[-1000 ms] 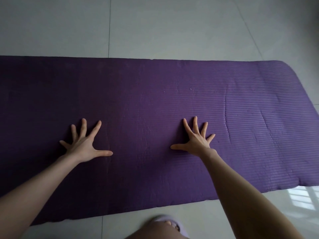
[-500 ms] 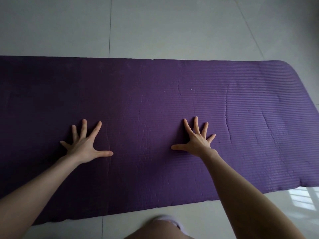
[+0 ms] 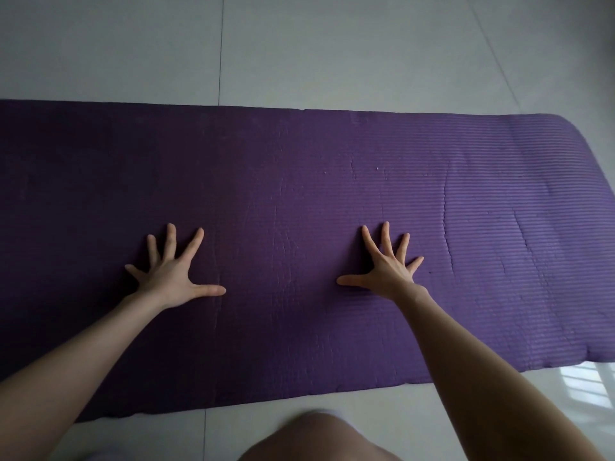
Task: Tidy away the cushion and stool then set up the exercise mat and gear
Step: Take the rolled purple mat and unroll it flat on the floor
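Pale grey floor tiles are filling the room, their thin joints running away from the camera, and a bright patch of window light is glinting on the tile at the lower right. A purple exercise mat is lying unrolled and flat across the tiles, stretching from the left edge of the view to a rounded end at the right (its ribbed surface is showing a few creases on the right half). The left hand is resting palm-down on the mat, fingers straight and spread wide, thumb pointing toward the other hand. The right hand is lying the same way, splayed flat on the mat, well apart from the left, with bare mat between them. Neither hand is gripping anything. Both bare forearms are reaching in from the bottom corners. A knee is showing, blurred, at the bottom centre, over the tile just on the near side of the mat's edge.
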`<action>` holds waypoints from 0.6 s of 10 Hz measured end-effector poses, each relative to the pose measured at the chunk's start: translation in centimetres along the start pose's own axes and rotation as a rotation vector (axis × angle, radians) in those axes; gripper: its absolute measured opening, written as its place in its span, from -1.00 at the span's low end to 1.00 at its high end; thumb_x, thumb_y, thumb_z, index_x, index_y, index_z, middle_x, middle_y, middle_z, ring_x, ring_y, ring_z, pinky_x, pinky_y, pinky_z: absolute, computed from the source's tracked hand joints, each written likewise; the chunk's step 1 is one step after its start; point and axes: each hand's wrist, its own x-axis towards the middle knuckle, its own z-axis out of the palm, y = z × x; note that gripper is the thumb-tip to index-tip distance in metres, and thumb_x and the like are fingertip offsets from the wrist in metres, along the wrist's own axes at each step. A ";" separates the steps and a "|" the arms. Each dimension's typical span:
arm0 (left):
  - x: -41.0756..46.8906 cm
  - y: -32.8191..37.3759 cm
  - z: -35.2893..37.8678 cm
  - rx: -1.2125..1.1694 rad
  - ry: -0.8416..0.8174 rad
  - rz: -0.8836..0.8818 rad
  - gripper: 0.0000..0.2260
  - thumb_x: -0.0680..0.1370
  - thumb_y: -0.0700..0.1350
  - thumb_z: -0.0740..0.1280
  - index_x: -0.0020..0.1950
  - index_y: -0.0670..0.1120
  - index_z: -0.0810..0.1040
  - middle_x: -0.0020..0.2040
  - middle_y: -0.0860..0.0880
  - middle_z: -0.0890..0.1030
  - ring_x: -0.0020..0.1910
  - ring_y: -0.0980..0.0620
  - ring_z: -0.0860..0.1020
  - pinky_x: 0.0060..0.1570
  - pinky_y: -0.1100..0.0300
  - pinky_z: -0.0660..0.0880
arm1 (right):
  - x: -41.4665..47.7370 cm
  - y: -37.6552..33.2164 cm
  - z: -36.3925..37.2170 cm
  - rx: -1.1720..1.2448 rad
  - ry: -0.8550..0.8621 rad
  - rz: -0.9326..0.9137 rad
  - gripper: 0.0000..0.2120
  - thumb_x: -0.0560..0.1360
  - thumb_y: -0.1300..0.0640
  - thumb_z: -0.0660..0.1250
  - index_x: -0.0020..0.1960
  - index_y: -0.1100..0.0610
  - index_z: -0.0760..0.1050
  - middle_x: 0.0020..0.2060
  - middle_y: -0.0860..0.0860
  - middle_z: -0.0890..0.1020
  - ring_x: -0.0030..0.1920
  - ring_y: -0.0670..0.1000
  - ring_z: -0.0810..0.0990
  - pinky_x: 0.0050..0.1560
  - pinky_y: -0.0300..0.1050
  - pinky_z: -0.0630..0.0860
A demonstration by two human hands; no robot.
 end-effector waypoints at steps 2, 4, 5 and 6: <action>0.1 -0.1 0.2 -0.003 0.024 0.002 0.08 0.21 0.40 0.40 0.46 0.31 -0.30 0.47 0.02 -0.48 0.46 -0.19 -0.40 0.27 -0.50 -0.10 | 0.0 0.0 0.1 -0.005 0.007 0.000 0.17 0.13 -0.50 0.36 0.50 -0.28 -0.27 0.51 -0.09 -0.35 0.46 0.24 -0.43 0.28 0.55 -0.26; 0.4 -0.2 0.3 0.001 0.036 0.001 0.08 0.21 0.40 0.41 0.45 0.30 -0.31 0.46 0.01 -0.49 0.45 -0.19 -0.41 0.27 -0.50 -0.11 | 0.0 -0.1 0.0 -0.003 0.011 0.003 0.17 0.13 -0.50 0.36 0.50 -0.27 -0.27 0.51 -0.10 -0.35 0.46 0.24 -0.43 0.28 0.54 -0.26; 0.5 -0.2 0.2 -0.006 0.032 0.006 0.09 0.21 0.39 0.41 0.46 0.29 -0.30 0.47 -0.02 -0.47 0.46 -0.20 -0.40 0.27 -0.48 -0.12 | 0.1 -0.1 -0.1 0.005 0.005 0.008 0.17 0.13 -0.48 0.38 0.50 -0.27 -0.25 0.51 -0.09 -0.34 0.47 0.24 -0.42 0.29 0.54 -0.25; 0.3 -0.1 -0.1 -0.016 0.064 0.027 0.07 0.24 0.37 0.41 0.49 0.24 -0.26 0.50 -0.05 -0.41 0.48 -0.19 -0.35 0.31 -0.44 -0.13 | 0.2 -0.5 -0.4 0.048 0.014 0.010 0.13 0.17 -0.45 0.40 0.51 -0.26 -0.19 0.53 -0.09 -0.29 0.49 0.24 -0.37 0.32 0.52 -0.20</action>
